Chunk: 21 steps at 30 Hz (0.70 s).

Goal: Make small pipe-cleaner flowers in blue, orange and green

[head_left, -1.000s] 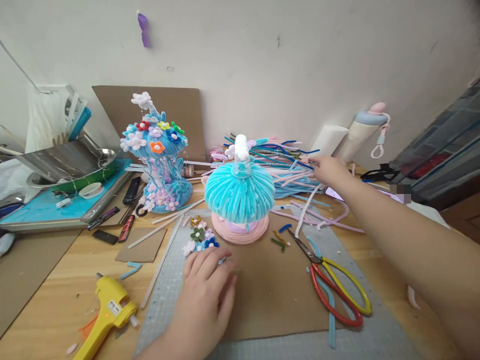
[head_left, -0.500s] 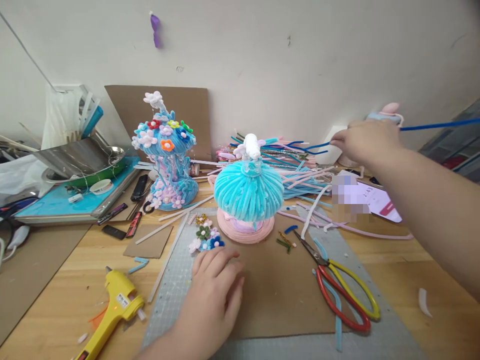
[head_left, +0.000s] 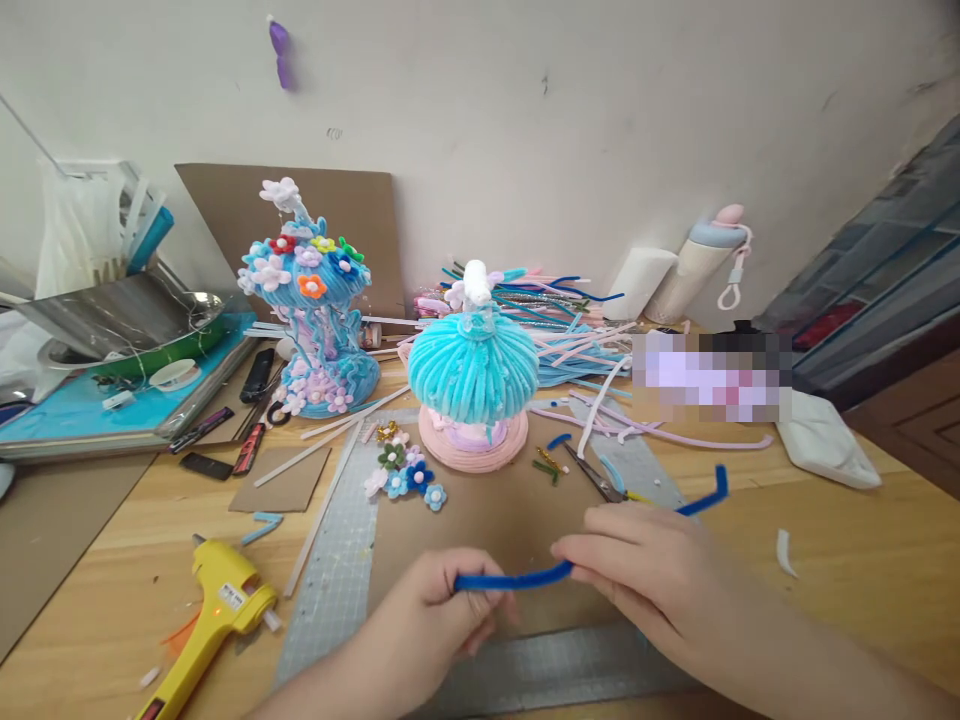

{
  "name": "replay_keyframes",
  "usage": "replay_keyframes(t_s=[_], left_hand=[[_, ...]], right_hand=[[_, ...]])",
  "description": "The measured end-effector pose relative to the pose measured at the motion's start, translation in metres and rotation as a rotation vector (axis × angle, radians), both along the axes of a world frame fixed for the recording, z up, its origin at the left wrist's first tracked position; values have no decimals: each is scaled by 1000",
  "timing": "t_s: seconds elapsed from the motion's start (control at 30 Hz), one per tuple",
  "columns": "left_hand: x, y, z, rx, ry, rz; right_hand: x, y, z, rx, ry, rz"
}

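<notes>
A dark blue pipe cleaner [head_left: 517, 580] runs between my two hands above the brown cardboard on the cutting mat. My left hand [head_left: 442, 610] pinches its left end between thumb and forefinger. My right hand [head_left: 645, 570] is closed around its middle, and the bent far end sticks out to the right. Beyond my hands stands a turquoise pipe-cleaner dome [head_left: 474, 370] on a pink round base [head_left: 435, 440], with a white piece on top. Small pipe-cleaner flowers [head_left: 405, 475] lie to its left. Scissors [head_left: 592, 475] are partly hidden behind my right hand.
A yellow glue gun [head_left: 225, 600] lies at the left. Behind it stands a blue flower-covered lamp-like craft [head_left: 307, 290]. Loose pipe cleaners [head_left: 577, 355] are piled along the wall. A tumbler [head_left: 690, 270] and a white tray [head_left: 825, 440] are at the right.
My right hand has come down from the back right, bringing the blue pipe cleaner to the front. My left hand has moved nearer, away from the flowers, and now grips one end.
</notes>
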State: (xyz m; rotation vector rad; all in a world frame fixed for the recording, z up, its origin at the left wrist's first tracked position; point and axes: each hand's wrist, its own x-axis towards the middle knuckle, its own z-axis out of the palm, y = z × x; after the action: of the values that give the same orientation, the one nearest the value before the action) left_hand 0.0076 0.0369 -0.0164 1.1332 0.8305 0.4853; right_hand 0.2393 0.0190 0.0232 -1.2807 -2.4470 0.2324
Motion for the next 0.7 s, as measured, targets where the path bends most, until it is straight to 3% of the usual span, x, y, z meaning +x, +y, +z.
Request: replay_keyframes(t_s=[0.1,0.17,0.27,0.4,0.5,0.6,0.7], left_hand=[[-2,7,-1,151,144,146],[-4,11,-1,232,198,175],[-5,13,-2,250,299,144],[-6,12,-6,398,508,115],[-6,14,-6,439,521,53],[-9,17,-3,507,558,11],[-14,20,3,642,669,52]], right_hand=[[-1,12,-11,-99,-69,61],[2,18,-17,-102,-98,57],[3,23,-24,-101,-116,70],[5,25,-29,-78,-87,65],[12,27,-28,-21,-68,26],[27,31,-24,25,-76,16],[53,40,-23,-2,-76,14]])
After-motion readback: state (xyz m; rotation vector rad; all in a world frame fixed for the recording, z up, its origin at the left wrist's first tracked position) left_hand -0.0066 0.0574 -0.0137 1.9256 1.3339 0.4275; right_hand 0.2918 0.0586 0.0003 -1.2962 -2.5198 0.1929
